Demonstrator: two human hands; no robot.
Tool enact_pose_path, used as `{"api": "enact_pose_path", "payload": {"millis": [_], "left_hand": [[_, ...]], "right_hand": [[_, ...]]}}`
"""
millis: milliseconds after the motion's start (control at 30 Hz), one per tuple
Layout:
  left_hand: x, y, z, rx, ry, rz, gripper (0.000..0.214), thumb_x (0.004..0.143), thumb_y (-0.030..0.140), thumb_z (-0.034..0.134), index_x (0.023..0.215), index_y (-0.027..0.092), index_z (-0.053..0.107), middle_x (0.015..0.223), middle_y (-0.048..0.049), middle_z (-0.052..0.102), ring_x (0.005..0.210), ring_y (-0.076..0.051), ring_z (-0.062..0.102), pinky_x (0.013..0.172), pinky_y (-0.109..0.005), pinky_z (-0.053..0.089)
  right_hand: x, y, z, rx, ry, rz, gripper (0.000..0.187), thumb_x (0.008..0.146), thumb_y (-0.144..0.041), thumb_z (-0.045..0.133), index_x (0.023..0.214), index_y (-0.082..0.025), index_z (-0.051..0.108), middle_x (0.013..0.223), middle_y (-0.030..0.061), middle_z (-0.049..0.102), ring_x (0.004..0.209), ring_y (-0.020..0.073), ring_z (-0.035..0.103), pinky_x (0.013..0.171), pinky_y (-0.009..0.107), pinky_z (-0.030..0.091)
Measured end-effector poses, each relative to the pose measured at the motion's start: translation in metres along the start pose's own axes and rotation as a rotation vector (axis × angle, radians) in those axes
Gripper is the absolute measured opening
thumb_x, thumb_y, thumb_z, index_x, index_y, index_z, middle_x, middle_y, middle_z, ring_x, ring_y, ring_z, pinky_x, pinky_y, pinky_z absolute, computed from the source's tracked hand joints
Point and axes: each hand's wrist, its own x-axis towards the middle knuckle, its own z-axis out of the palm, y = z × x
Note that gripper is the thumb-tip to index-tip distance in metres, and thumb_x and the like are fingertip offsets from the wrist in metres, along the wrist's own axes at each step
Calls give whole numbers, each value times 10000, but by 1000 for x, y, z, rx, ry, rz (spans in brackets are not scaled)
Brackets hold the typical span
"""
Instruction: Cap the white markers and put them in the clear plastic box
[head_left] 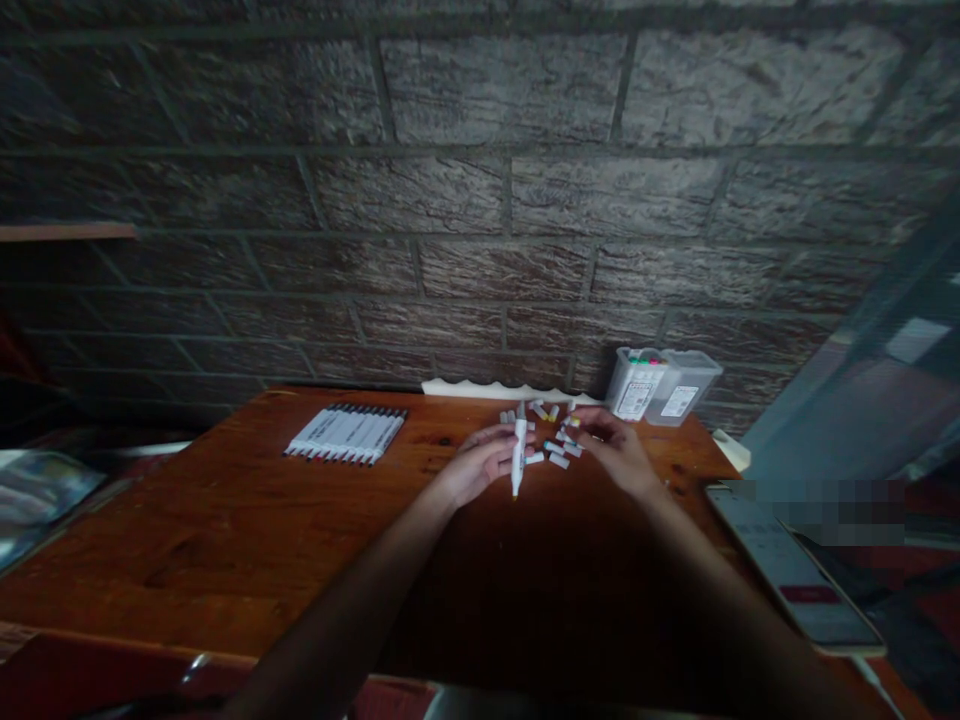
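Note:
My left hand (484, 465) is closed around a white marker (518, 460), which it holds nearly upright with a yellowish-brown tip pointing down toward me. To its right, my right hand (611, 450) pinches a small white cap (575, 421) with a yellow end. Several loose marker caps (557, 460), white with coloured ends, lie scattered on the table between and behind the hands. Farther left, a row of white markers (349, 435) lies side by side, apart from both hands.
Two clear plastic cases (682, 390) stand at the back right, one with coloured marker ends inside. A phone or tablet (799, 565) with a cable lies at the right edge of the wooden table (225, 540). A brick wall (465, 200) rises behind.

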Motion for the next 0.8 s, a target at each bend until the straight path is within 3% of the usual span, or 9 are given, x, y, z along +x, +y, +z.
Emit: {"api": "enact_pose_path", "payload": {"millis": [167,267,400,600,800], "left_hand": [[-9,-1,9,46,-114,-50,228,778,133,712,1006,124,711,1011,-129,735,790,-182,713,745,-278,548],[-14,-1,14,67,-186,-84,246,765,159,734,1005,116,710,966,-123,738,763,-182,712,721,-276,554],[-15,-1,15,86,-200,-117,301,747,187,759,1033,112,702,966,-107,733,753,-182,713,715,-276,557],[-13,-5,15,101,-206,-136,293,734,208,776,1010,132,714,911,-85,736,731,-176,708,718,-297,566],[-14,-7,12,141,-216,-174,307,735,213,776,1024,132,707,938,-100,735,743,-178,709,724,-311,575]], "right_hand": [[-3,-10,-4,303,95,211,413,627,-371,809,983,-219,664,915,19,711,756,148,620,615,235,452],[-5,-21,-3,409,87,236,399,629,-345,815,991,-240,686,915,1,709,657,103,556,516,197,367],[-11,-29,2,569,35,253,327,666,-316,807,976,-276,711,804,-43,668,584,57,466,510,184,328],[-12,-27,6,642,11,311,330,650,-312,819,967,-294,725,707,-58,612,563,54,431,495,191,284],[-13,-27,9,693,-8,387,342,663,-297,809,994,-267,730,834,-34,671,568,42,418,500,179,308]]}}
